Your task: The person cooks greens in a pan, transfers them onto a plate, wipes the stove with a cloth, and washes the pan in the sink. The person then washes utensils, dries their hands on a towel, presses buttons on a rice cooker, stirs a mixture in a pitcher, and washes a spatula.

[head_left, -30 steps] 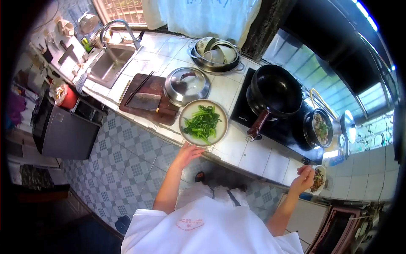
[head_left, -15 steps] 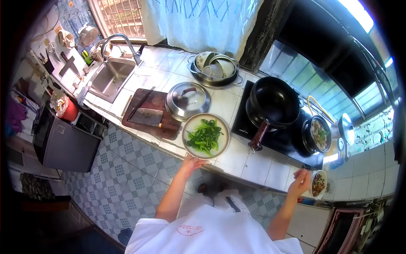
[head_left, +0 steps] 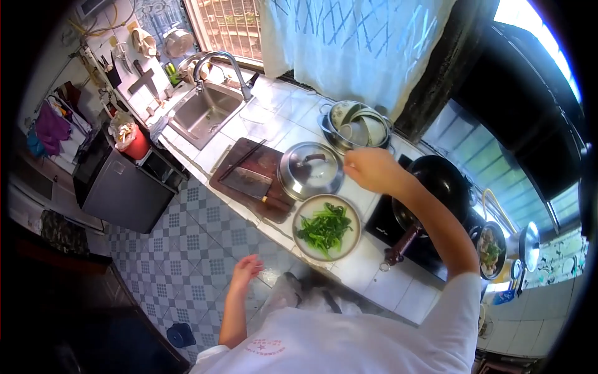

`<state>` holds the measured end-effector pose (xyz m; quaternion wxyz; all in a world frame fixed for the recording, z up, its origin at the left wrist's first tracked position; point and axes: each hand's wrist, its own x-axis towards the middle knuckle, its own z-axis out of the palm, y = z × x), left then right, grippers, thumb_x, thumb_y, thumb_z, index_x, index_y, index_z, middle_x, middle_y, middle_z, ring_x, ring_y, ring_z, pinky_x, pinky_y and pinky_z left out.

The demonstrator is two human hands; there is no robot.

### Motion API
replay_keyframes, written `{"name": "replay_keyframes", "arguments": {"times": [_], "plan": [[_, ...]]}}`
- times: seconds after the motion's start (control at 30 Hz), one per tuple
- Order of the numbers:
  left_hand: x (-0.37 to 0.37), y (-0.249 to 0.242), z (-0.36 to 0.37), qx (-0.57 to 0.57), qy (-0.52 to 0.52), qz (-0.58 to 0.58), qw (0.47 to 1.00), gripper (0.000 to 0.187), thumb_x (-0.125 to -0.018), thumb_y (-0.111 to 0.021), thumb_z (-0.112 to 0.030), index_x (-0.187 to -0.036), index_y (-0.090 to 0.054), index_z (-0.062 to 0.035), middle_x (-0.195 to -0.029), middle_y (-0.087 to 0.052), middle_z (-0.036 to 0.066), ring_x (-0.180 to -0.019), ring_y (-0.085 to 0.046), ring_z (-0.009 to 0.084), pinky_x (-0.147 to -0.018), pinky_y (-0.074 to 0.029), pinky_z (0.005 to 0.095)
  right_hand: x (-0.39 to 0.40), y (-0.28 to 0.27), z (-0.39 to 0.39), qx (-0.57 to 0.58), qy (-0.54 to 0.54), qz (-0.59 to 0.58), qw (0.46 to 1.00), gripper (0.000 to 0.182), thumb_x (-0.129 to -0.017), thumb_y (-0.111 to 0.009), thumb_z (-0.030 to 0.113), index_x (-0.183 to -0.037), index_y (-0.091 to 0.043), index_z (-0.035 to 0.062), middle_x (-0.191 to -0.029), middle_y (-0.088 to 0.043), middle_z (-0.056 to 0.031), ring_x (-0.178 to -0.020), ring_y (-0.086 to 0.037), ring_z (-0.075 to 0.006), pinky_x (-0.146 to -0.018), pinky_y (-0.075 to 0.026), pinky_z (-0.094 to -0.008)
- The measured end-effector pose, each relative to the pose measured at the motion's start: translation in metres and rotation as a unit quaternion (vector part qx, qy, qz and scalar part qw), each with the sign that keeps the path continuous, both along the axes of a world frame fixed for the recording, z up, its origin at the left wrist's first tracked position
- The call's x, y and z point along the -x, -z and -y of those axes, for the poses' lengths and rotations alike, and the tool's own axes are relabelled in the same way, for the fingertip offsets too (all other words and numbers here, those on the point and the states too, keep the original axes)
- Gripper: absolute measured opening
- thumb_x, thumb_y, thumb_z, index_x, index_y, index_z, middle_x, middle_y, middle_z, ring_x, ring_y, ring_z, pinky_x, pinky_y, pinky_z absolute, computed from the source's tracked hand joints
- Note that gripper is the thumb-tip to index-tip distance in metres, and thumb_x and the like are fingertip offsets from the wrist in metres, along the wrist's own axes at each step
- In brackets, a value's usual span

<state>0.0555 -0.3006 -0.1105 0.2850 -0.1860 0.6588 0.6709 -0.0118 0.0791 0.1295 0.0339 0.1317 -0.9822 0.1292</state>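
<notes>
My left hand (head_left: 248, 268) hangs over the floor in front of the counter, holding nothing, its fingers loosely apart. A plate (head_left: 303, 243) of cooked leafy greens (head_left: 325, 229) lies on the counter edge, apart from that hand. My right hand (head_left: 374, 169) is stretched across the counter with curled fingers, between the steel lid (head_left: 299, 181) and the wok (head_left: 430, 181). What its fingers hold, if anything, is hidden. Just beyond it stands a steel basin (head_left: 339, 142) with stacked bowls (head_left: 367, 128). My right forearm covers part of the wok and the black cooktop (head_left: 380, 227).
A cleaver (head_left: 248, 183) and chopsticks (head_left: 243, 160) lie on the wooden cutting board (head_left: 233, 149). The sink (head_left: 208, 112) with its faucet (head_left: 227, 57) is at the far left. A pot of food (head_left: 491, 250) sits at the right. The wok handle (head_left: 403, 245) points toward me.
My right hand has moved from the bowl at the far right to above the counter beside the lid. My left hand has let go of the plate and drawn back. The view has shifted.
</notes>
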Motion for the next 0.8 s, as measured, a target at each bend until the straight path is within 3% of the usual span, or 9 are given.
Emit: {"name": "replay_keyframes", "arguments": {"times": [0.1,0.2,0.37,0.43,0.57,0.8], "plan": [[0.006,0.003,0.018,-0.018,-0.031,0.004,0.999,0.024,-0.083,-0.051,-0.015,-0.105,-0.052,-0.0068,-0.097,-0.06,0.01,-0.083,-0.06,0.0192,-0.072,-0.046,0.0286,0.076,0.05,0.017,-0.103,0.0,0.043,0.994,0.016,-0.077,-0.053,0.02,-0.086,-0.056,0.0067,-0.088,-0.057,-0.0126,-0.081,-0.057,-0.0304,-0.067,-0.046,-0.0397],[0.027,0.009,0.026,-0.037,-0.034,-0.002,0.999,0.023,-0.083,-0.051,-0.016,-0.105,-0.052,-0.0066,-0.095,-0.061,0.01,-0.082,-0.06,0.0183,-0.072,-0.046,0.0277,0.132,0.105,0.027,-0.127,0.021,0.045,0.991,0.018,-0.075,-0.058,0.018,-0.088,-0.056,0.0074,-0.094,-0.055,-0.0121,-0.083,-0.057,-0.0299,-0.067,-0.046,-0.0389],[0.103,0.026,0.042,-0.009,0.052,-0.038,0.998,0.026,-0.085,-0.051,-0.018,-0.106,-0.052,-0.0034,-0.094,-0.061,0.009,-0.08,-0.059,0.0161,-0.071,-0.045,0.0253,0.176,0.174,0.033,-0.14,0.071,0.081,0.984,0.017,-0.073,-0.061,0.017,-0.087,-0.059,0.0083,-0.093,-0.056,-0.0106,-0.085,-0.058,-0.0281,-0.069,-0.047,-0.0377],[0.137,0.041,0.055,-0.01,0.107,-0.086,0.99,0.025,-0.084,-0.053,-0.013,-0.106,-0.052,-0.0003,-0.09,-0.06,0.008,-0.077,-0.057,0.0139,-0.071,-0.045,0.0259,0.184,0.184,0.035,-0.241,0.059,0.163,0.955,0.012,-0.072,-0.057,0.011,-0.083,-0.062,0.009,-0.092,-0.057,-0.0106,-0.084,-0.056,-0.0286,-0.069,-0.046,-0.0377],[0.193,0.048,0.08,0.09,0.193,-0.185,0.959,0.024,-0.083,-0.053,-0.01,-0.105,-0.053,0.0002,-0.086,-0.06,0.007,-0.076,-0.055,0.0126,-0.071,-0.045,0.0262,0.198,0.18,0.037,-0.222,0.09,0.172,0.956,0.013,-0.07,-0.053,0.01,-0.077,-0.065,0.0139,-0.078,-0.061,-0.0069,-0.082,-0.057,-0.0263,-0.068,-0.046,-0.0367],[0.244,0.032,0.094,0.189,0.237,-0.229,0.925,0.021,-0.08,-0.054,-0.011,-0.099,-0.056,-0.0012,-0.077,-0.061,0.008,-0.07,-0.057,0.0135,-0.064,-0.045,0.026,0.247,0.184,0.057,-0.24,0.14,0.208,0.938,0.015,-0.07,-0.054,0.009,-0.079,-0.065,0.015,-0.085,-0.061,-0.0053,-0.087,-0.056,-0.0257,-0.071,-0.046,-0.0349]]}}
